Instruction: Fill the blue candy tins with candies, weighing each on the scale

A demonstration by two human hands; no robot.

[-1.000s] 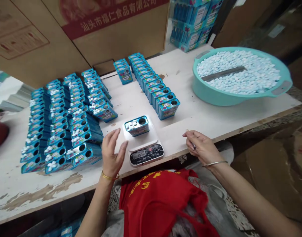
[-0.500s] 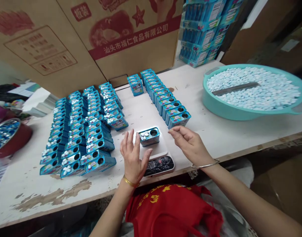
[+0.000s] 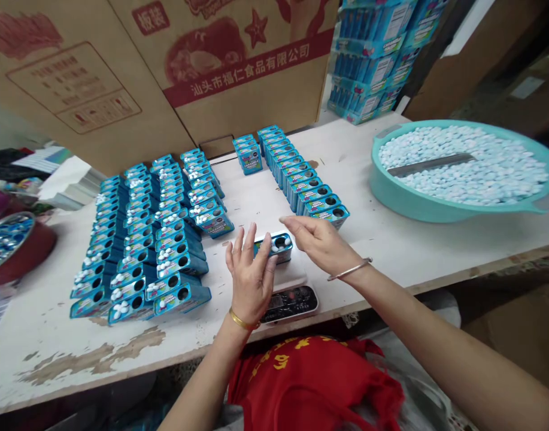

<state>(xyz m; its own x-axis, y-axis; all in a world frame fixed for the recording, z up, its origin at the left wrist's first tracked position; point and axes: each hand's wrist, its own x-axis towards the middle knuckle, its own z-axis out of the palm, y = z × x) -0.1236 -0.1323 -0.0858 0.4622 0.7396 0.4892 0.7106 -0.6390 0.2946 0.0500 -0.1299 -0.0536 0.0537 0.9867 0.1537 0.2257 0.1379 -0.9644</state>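
Note:
A blue rectangular tin (image 3: 278, 247) with a round dark opening sits at the back of the digital kitchen scale (image 3: 290, 302), and its left end is hidden behind my left hand (image 3: 251, 278). The fingers of that hand are spread, with the thumb against the tin. Just right of the tin, my right hand (image 3: 317, 239) reaches in with its fingers close together, their tips hovering above the tin's near corner. The scale's readout is too dark to read.
Rows of blue tins (image 3: 139, 251) fill the white table's (image 3: 76, 359) left side, with another row (image 3: 301, 179) at the back. A teal basin (image 3: 436, 206) of pale blue-white candies holds a metal scraper. Cardboard cartons stand behind the table, and a red bowl sits at far left.
Both hands have closed in on the tin from either side, and the left fingers now cover its left end. The view has shifted little since the previous frame.

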